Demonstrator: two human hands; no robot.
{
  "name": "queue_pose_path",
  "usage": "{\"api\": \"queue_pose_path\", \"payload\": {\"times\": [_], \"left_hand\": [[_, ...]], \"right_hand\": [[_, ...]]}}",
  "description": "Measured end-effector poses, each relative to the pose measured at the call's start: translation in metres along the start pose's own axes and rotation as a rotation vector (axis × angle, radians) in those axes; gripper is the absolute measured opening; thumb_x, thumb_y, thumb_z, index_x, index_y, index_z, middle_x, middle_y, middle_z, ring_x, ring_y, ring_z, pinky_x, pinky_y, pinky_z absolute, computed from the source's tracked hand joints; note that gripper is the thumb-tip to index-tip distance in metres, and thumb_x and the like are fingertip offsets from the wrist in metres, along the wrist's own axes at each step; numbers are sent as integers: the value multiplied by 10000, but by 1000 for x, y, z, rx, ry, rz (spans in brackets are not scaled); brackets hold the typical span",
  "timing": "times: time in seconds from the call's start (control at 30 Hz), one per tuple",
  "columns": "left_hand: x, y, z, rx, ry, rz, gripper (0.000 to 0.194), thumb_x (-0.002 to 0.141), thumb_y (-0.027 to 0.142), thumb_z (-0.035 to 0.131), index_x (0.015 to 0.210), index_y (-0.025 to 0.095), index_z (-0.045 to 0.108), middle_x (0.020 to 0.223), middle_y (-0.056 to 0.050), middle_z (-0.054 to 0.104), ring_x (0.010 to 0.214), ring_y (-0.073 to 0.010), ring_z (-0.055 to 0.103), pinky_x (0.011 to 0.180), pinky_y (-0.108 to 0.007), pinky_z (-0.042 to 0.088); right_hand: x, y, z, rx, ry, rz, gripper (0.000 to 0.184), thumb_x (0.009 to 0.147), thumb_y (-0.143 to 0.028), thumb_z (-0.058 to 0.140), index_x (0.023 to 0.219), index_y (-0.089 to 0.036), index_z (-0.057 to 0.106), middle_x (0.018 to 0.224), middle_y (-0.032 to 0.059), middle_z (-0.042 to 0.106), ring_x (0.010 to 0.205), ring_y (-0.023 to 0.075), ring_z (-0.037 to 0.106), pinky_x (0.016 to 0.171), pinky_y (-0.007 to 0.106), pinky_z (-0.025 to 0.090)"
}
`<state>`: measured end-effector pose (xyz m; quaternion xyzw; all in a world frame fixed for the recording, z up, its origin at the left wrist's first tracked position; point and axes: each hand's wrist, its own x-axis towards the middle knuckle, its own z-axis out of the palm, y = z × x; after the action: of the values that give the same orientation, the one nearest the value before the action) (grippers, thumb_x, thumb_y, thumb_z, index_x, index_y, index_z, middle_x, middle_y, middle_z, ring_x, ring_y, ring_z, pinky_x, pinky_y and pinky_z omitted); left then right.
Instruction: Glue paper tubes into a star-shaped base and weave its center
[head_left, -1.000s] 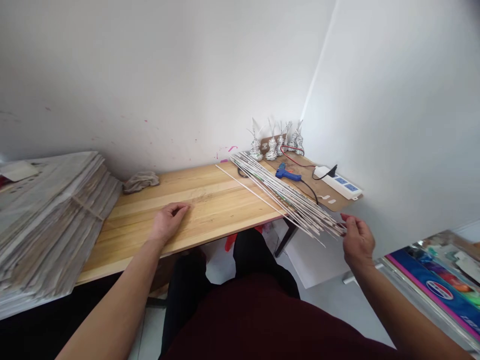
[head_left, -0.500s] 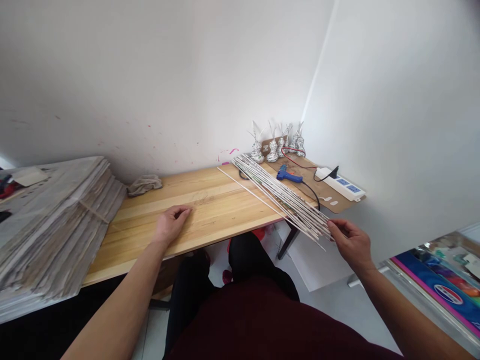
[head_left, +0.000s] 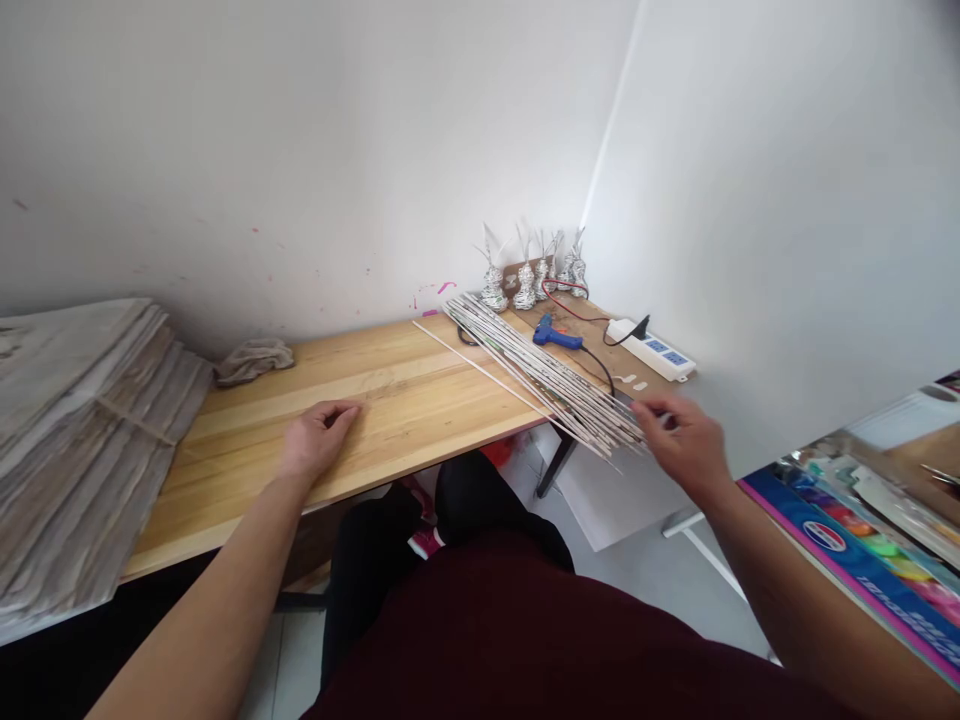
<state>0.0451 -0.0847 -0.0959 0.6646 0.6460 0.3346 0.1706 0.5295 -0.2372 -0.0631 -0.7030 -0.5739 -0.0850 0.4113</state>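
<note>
the left hand, left of centre, is at the pale wooden tabletop, thumb and fingers curled together, nothing visible in it. the right hand, right of centre, is half curled at the near ends of the thin whitish paper-like sticks; whether it grips any, i cannot tell. these lie right of centre, straight and loose, apparently unworked. above them, several silvery-white, gourd-shaped wound pieces look already shaped, their ends left loose and upright.
</note>
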Motion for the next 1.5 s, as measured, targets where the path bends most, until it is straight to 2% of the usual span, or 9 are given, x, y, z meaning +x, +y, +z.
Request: {"api": "queue_pose_path", "payload": {"times": [0.1, 0.2, 0.3, 0.4, 0.6, 0.77, 1.03, 1.27, 1.5], "left_hand": [[0, -1, 1, -19, 3, 14, 393, 772, 529, 549, 927, 214, 726, 993, -65, 741, 939, -252, 663, 882, -350, 490], [-1, 0, 1, -33, 5, 30, 380, 771, 527, 549, 904, 217, 723, 981, -62, 742, 932, -248, 663, 870, -342, 488], [-2, 2, 0, -56, -1, 34, 385, 772, 530, 550, 906, 211, 721, 973, -62, 742, 919, -243, 662, 857, -337, 489], [-2, 4, -1, -90, -7, 32, 393, 777, 532, 551, 904, 199, 718, 973, -67, 741, 922, -241, 658, 858, -340, 489], [-2, -1, 0, -129, -11, 67, 356, 815, 504, 563, 911, 198, 717, 987, -67, 737, 934, -230, 655, 885, -343, 487], [-1, -4, 1, -146, -26, 88, 339, 842, 497, 559, 916, 207, 718, 1002, -60, 732, 951, -225, 655, 899, -343, 491], [-2, -8, 2, -181, -19, 130, 299, 858, 466, 565, 903, 212, 716, 1023, -59, 723, 981, -223, 649, 925, -355, 492], [-8, -4, 2, -154, -2, 92, 293, 853, 467, 574, 925, 223, 720, 998, -47, 734, 944, -228, 664, 895, -347, 508], [-13, 0, 4, -254, 22, 55, 332, 853, 489, 576, 970, 211, 713, 930, -39, 745, 831, -200, 681, 763, -293, 529]], "right_hand": [[2, -36, 12, -12, -294, -255, 250, 882, -426, 575, 829, -225, 713, 850, 39, 725, 858, 204, 619, 824, 320, 446], [15, -65, 37, -80, -444, -320, 255, 908, -405, 545, 934, -220, 718, 927, 44, 733, 924, 209, 620, 872, 322, 419], [37, -85, 67, -248, -521, -314, 309, 898, -419, 546, 1012, -176, 698, 952, 88, 723, 928, 235, 617, 830, 328, 414], [57, -99, 95, -408, -580, -287, 319, 878, -436, 557, 969, -157, 683, 954, 125, 707, 923, 262, 613, 756, 329, 405], [69, -114, 125, -387, -622, -268, 238, 857, -396, 579, 921, -176, 644, 963, 95, 697, 898, 226, 615, 706, 298, 384], [72, -122, 128, -372, -709, -206, 206, 873, -350, 523, 922, -191, 644, 943, 83, 710, 857, 223, 628, 670, 299, 380], [83, -121, 120, -522, -760, -197, 223, 847, -292, 503, 900, -164, 678, 960, 155, 710, 893, 294, 643, 689, 343, 396], [78, -120, 118, -468, -780, -200, 146, 782, -281, 539, 736, -192, 645, 819, 93, 712, 773, 244, 633, 588, 304, 326], [58, -122, 112, -326, -724, -200, 95, 780, -282, 533, 728, -214, 575, 720, 32, 679, 646, 177, 576, 570, 278, 291]]}}
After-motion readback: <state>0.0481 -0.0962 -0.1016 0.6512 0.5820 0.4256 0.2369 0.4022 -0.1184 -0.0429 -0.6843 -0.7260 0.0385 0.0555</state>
